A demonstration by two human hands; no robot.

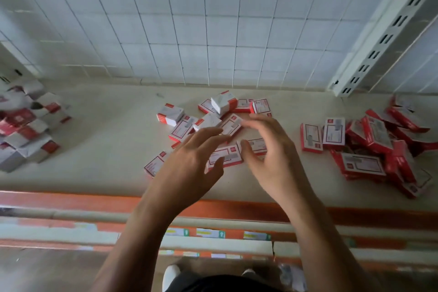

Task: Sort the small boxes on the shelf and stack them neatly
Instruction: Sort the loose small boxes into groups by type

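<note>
Nearest the viewer, a person's two forearms reach over the orange shelf edge [71, 201], whose front rail carries a row of small price labels [208, 233]. The left hand [187, 161] is spread open, fingers extended and thumb apart, gripping nothing; it hovers over the near side of the middle scatter, apparently to sweep boxes inward. The right hand [267, 149] is likewise open but cupped, thumb curled toward a flat box [226, 156] lying label-up between the two hands; whether any fingertip touches it cannot be told, since motion blurs the hands. The facing palms suggest a gathering motion, judged as the step of drawing loose boxes together before squaring them into a stack.

Beyond the hands lies the middle scatter [213, 116] of red-and-white boxes on the pale shelf [106, 125], some flat, some tilted across neighbours, none aligned. To the right, well apart, a larger heap [379, 144] leans in disorder, mostly red sides outward, with two boxes [322, 136] side by side at its near-left margin. At far left a third pile [26, 125] shows mostly white faces and is blurred.

Behind everything stands a white wire-grid back panel [189, 19], with a slotted upright [388, 31] at right. No neat stack is yet visible; the sorting appears to be at an early stage.
</note>
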